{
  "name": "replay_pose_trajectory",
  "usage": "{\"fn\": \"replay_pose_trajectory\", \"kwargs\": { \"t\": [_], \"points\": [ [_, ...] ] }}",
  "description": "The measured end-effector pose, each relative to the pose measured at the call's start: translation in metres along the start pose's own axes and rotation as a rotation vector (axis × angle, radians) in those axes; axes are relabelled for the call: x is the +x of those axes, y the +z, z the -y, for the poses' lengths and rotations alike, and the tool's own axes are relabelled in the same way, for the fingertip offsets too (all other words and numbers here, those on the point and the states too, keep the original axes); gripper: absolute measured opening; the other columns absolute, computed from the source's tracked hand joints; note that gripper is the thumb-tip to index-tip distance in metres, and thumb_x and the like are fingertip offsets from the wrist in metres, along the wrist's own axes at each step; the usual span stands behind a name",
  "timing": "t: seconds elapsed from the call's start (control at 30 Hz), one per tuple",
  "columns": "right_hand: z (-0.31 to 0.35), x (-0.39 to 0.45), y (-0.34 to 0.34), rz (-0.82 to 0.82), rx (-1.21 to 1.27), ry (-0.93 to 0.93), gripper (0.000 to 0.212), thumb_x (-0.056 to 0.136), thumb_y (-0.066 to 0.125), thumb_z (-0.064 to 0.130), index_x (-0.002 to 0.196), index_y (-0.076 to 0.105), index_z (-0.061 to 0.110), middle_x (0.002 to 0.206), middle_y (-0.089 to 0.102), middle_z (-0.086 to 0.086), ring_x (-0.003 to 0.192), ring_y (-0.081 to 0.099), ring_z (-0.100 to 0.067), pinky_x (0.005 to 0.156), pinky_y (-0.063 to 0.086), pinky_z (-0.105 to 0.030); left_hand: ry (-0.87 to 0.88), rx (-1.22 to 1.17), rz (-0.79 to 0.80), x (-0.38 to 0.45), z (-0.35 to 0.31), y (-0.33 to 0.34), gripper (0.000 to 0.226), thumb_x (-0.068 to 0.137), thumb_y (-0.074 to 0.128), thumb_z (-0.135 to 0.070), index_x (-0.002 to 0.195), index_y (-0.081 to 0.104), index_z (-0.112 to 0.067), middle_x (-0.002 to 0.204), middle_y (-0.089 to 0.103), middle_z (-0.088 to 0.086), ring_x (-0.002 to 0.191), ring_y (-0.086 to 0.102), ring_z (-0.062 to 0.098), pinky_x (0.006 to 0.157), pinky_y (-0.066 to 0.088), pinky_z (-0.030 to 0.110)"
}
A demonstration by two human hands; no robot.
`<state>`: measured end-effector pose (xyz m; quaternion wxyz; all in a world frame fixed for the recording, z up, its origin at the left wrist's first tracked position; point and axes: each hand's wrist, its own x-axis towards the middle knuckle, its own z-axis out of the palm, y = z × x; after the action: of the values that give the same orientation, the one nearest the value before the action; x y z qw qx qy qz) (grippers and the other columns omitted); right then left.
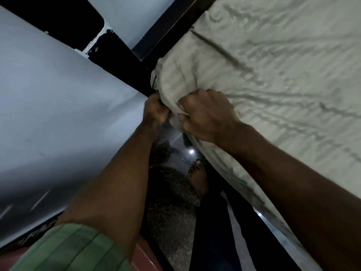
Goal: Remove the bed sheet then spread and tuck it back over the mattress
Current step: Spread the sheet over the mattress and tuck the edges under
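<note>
Bed sheet (273,79), pale and faintly striped, covers the top of the mattress and lies in long wrinkles that run across it toward the corner nearest us. At that corner the cloth is bunched into a thick fold, and both of our hands meet there. Our right hand (207,116) is curled into a fist round the gathered fabric on the top edge of the corner, knuckles up, with the cloth puckering out between the fingers. Our left hand (156,109) grips the same bunch just beside it, lower on the side of the corner, fingers closed over the hem where it drops off the mattress edge. The two hands sit almost touching. A green sleeve (74,249) covers our left upper arm. Beyond the corner a dark bed frame (166,30) runs along the far edge of the mattress, and a pale wall (58,106) stands close along the left side. Down in the narrow gap between wall and bed we see a bare foot (198,178) on a speckled floor (172,216).
</note>
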<state>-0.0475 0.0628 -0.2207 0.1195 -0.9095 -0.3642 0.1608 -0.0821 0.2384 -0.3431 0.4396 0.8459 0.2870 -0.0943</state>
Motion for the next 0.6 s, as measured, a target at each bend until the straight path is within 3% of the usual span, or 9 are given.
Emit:
{"fn": "replay_pose_trajectory", "kwargs": {
  "t": [0.07,0.1,0.2,0.27,0.37,0.43,0.5,0.6],
  "points": [
    [0.000,-0.001,0.007,0.033,0.018,0.024,0.015,0.097,0.055,0.026,0.098,0.067,0.018,0.093,0.066,-0.005,0.089,0.064,-0.030,0.069,0.039,-0.034,-0.038,-0.063,-0.174,-0.019,0.003,0.004,0.015,0.080,0.064,-0.022,0.083,0.077,-0.017,0.083,0.077,-0.001,0.076,0.065,0.000,0.067,0.058,0.032],
    [0.000,-0.001,0.010,0.010,-0.001,0.033,0.015,0.095,0.055,0.026,0.096,0.068,0.017,0.091,0.066,-0.006,0.085,0.064,-0.031,0.067,0.038,-0.033,-0.063,-0.063,-0.246,-0.029,0.006,0.005,0.020,0.080,0.061,-0.023,0.085,0.080,-0.018,0.079,0.077,-0.003,0.078,0.070,0.005,0.066,0.058,0.031],
    [0.001,-0.002,0.028,-0.080,0.059,0.072,0.017,0.087,0.056,0.027,0.090,0.068,0.016,0.087,0.069,-0.008,0.081,0.067,-0.034,0.062,0.043,-0.036,-0.175,-0.145,-0.163,-0.052,0.032,0.016,0.032,0.081,0.056,-0.019,0.099,0.082,-0.021,0.095,0.080,-0.003,0.097,0.074,0.016,0.084,0.060,0.034],
    [0.007,0.002,0.039,0.039,0.067,0.112,0.020,0.090,0.058,0.028,0.103,0.066,0.015,0.103,0.069,-0.009,0.098,0.065,-0.032,0.079,0.049,-0.039,-0.420,-0.397,-0.156,-0.053,0.046,0.024,0.027,0.089,0.058,-0.015,0.104,0.080,-0.020,0.108,0.077,0.001,0.103,0.071,0.020,0.089,0.060,0.037],
    [0.016,0.002,0.048,0.084,0.005,0.149,0.032,0.086,0.062,0.033,0.111,0.062,0.013,0.113,0.065,-0.010,0.108,0.060,-0.032,0.090,0.048,-0.043,-0.721,-0.685,-0.108,-0.052,0.049,0.030,0.023,0.104,0.047,-0.020,0.104,0.070,-0.020,0.103,0.072,0.003,0.083,0.065,0.018,0.062,0.048,0.026],
    [0.021,-0.006,0.052,0.038,-0.031,0.165,0.033,0.082,0.062,0.033,0.108,0.059,0.014,0.110,0.063,-0.010,0.105,0.059,-0.032,0.088,0.043,-0.043,-0.746,-0.763,-0.075,-0.057,0.046,0.033,0.027,0.105,0.040,-0.020,0.100,0.066,-0.024,0.090,0.073,-0.005,0.078,0.063,0.013,0.061,0.043,0.026],
    [0.022,-0.022,0.054,-0.041,-0.044,0.167,0.037,0.076,0.064,0.029,0.108,0.055,0.013,0.109,0.060,-0.010,0.102,0.055,-0.032,0.086,0.040,-0.043,-0.717,-0.855,-0.020,-0.056,0.039,0.035,0.032,0.106,0.034,-0.025,0.109,0.066,-0.025,0.096,0.073,-0.008,0.091,0.067,0.011,0.076,0.047,0.027],
    [0.028,-0.058,0.064,-0.104,-0.073,0.123,0.056,0.076,0.055,0.028,0.128,0.051,0.008,0.126,0.054,-0.013,0.115,0.051,-0.035,0.097,0.041,-0.045,-0.640,-0.991,0.078,-0.046,0.023,0.038,0.036,0.106,0.035,-0.032,0.109,0.069,-0.019,0.098,0.073,-0.001,0.086,0.068,0.016,0.086,0.050,0.037]
  ]
}}
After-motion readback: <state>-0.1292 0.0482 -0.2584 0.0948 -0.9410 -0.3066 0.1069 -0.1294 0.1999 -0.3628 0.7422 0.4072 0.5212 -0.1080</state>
